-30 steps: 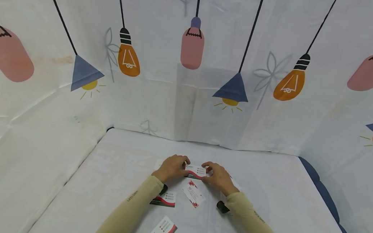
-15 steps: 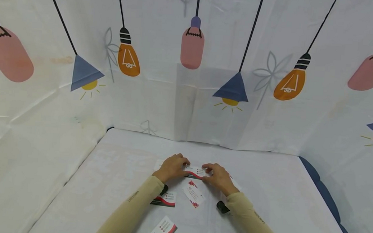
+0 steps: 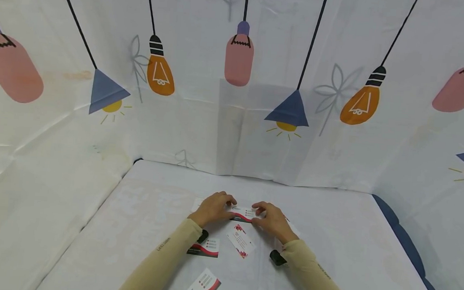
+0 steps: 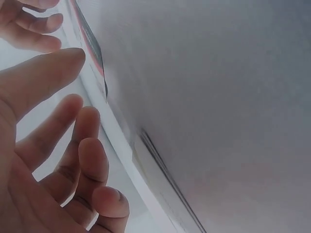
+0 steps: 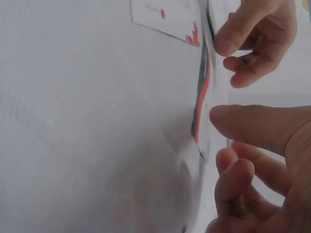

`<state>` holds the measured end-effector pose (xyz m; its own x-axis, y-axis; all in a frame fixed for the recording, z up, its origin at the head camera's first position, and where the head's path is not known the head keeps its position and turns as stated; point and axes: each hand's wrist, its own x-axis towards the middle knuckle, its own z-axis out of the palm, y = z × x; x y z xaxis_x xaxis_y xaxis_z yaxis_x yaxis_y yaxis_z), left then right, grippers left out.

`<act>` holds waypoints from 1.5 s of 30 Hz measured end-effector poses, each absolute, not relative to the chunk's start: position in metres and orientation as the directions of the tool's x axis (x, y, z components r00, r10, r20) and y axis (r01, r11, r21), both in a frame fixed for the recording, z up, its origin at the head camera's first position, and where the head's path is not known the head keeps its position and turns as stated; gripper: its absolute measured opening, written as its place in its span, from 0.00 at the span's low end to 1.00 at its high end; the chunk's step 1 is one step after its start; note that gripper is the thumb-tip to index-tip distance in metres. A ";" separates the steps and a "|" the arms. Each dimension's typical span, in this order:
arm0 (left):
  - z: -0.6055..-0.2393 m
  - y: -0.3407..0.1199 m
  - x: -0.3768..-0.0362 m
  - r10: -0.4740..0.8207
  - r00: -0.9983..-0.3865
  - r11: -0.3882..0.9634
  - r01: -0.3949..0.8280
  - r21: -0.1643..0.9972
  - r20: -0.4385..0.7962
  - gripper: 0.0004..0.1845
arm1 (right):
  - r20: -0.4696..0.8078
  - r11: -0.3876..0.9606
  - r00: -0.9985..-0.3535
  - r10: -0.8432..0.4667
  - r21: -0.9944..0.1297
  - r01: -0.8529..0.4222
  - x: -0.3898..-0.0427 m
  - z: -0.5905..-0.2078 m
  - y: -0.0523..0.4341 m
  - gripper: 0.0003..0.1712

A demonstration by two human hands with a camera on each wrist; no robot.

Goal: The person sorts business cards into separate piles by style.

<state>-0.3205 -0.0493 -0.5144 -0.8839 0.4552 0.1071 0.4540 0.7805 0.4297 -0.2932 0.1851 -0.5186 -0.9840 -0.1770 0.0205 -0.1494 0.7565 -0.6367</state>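
Low in the middle of the head view, two arms in beige sleeves reach onto a white-covered table [image 3: 330,241]. To the left, the left hand [image 3: 212,209] lies knuckles up, its fingers curled down onto the left end of a business card [image 3: 244,214] with a white face and a red and dark band along its near edge. In the left wrist view that hand fills the lower left of the frame with its fingers [image 4: 82,141] loosely bent and its thumb stretched toward the card's edge; whether the fingertips press or pinch the card cannot be told.

The card sits at the centre of the frame, between both hands, flat or nearly flat on the cloth.

To the right, the right hand [image 3: 272,219] meets the card's other end, its fingers bent over it. The right wrist view shows its thumb [image 5: 252,126] laid just beside the card's red-edged end, the other fingers half curled below; the grip itself is not clear.

Nearer the lower edge lie other cards: a dark and red one [image 3: 204,247] by the left forearm, a white one with red splashes [image 3: 240,241] just below the held card, and a tilted one [image 3: 200,288] at the bottom edge. Behind the table hangs a curtain printed with lamps [image 3: 235,96].
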 end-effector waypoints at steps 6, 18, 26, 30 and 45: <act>-0.515 -0.061 -0.320 0.448 -0.888 0.742 0.434 0.512 0.103 0.18 | 0.028 0.718 -0.985 -0.170 -0.681 -0.143 -0.288 -0.514 0.183 0.22; -0.508 -0.084 -0.300 0.440 -0.892 0.704 0.413 0.578 0.102 0.17 | 0.037 0.656 -0.983 -0.179 -0.740 -0.147 -0.275 -0.509 0.174 0.20; -0.504 -0.099 -0.278 0.455 -0.881 0.711 0.448 0.543 0.132 0.17 | 0.014 0.644 -0.971 -0.239 -0.746 -0.169 -0.264 -0.513 0.162 0.20; -0.503 -0.105 -0.269 0.453 -0.879 0.714 0.459 0.530 0.151 0.17 | 0.018 0.641 -0.968 -0.251 -0.746 -0.180 -0.259 -0.515 0.158 0.20; -0.507 -0.132 -0.240 0.382 -0.920 0.752 0.364 0.549 0.086 0.19 | 0.062 0.648 -0.926 -0.371 -0.697 -0.306 -0.244 -0.521 0.137 0.21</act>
